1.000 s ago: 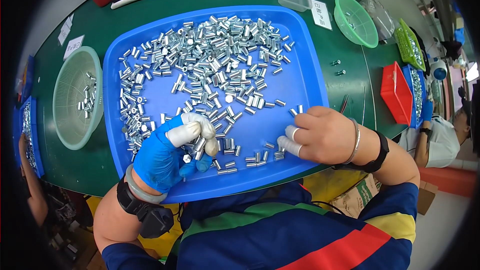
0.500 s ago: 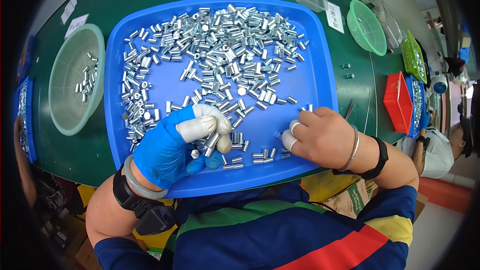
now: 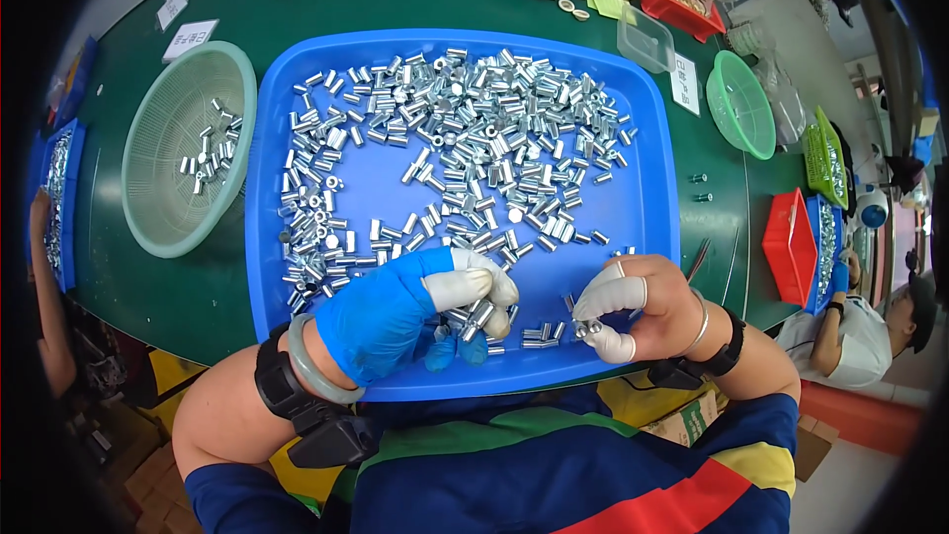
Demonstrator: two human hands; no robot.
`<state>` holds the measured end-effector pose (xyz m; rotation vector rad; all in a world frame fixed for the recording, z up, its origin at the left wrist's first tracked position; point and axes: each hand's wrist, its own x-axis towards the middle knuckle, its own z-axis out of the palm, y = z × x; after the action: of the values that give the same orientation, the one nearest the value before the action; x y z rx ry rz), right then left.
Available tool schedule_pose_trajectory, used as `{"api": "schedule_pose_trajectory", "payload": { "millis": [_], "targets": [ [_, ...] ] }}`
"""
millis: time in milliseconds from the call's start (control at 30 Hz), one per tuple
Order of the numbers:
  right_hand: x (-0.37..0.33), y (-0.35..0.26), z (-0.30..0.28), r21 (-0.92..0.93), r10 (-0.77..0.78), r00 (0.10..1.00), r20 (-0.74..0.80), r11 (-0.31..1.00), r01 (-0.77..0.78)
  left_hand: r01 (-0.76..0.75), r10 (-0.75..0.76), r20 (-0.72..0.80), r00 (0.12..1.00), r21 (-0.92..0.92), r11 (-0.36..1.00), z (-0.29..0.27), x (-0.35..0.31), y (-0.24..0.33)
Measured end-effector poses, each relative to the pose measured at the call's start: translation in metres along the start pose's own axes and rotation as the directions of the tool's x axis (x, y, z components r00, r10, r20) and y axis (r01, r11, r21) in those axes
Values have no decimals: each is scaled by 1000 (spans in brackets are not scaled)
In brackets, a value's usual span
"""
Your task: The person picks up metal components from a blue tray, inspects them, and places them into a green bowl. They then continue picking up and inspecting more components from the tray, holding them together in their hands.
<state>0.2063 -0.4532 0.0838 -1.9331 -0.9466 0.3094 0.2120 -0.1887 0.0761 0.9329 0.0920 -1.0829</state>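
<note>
A large blue tray (image 3: 381, 183) in front of me holds a heap of short silver metal sleeves, apparently rivet nuts (image 3: 514, 124). My left hand (image 3: 390, 314), in a blue glove with white covers on the thumb and a finger, is closed round a few rivet nuts (image 3: 478, 315) above the tray's near side. At the tray's near right, my right hand (image 3: 647, 307), ungloved but with white finger covers, pinches a couple of rivet nuts (image 3: 587, 327) between thumb and fingers. Between the hands, a small row of loose rivet nuts (image 3: 542, 336) lies on the tray floor.
Left of the tray, a pale green basket (image 3: 148, 208) contains some rivet nuts. To the right are a green basket (image 3: 727, 104), a red bin (image 3: 789, 247), two loose parts (image 3: 700, 178) and tweezers (image 3: 699, 255). A clear box (image 3: 645, 43) stands behind. Other people work at both sides.
My right hand has turned from knuckles-up over the tray floor and now shows rivet nuts at its fingertips. The left keeps its hold. The whole view has shifted slightly.
</note>
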Motion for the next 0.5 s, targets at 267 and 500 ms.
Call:
{"api": "schedule_pose_trajectory", "payload": {
  "millis": [267, 500],
  "targets": [
    [50, -40, 8, 7, 120, 993, -12, 993, -120, 26, -25, 20, 999, -82, 996, 0, 6, -4],
    [6, -17, -60, -323, 391, 873, -290, 819, -474, -150, 146, -43, 988, -102, 983, -4, 4, -6]
  ]
}}
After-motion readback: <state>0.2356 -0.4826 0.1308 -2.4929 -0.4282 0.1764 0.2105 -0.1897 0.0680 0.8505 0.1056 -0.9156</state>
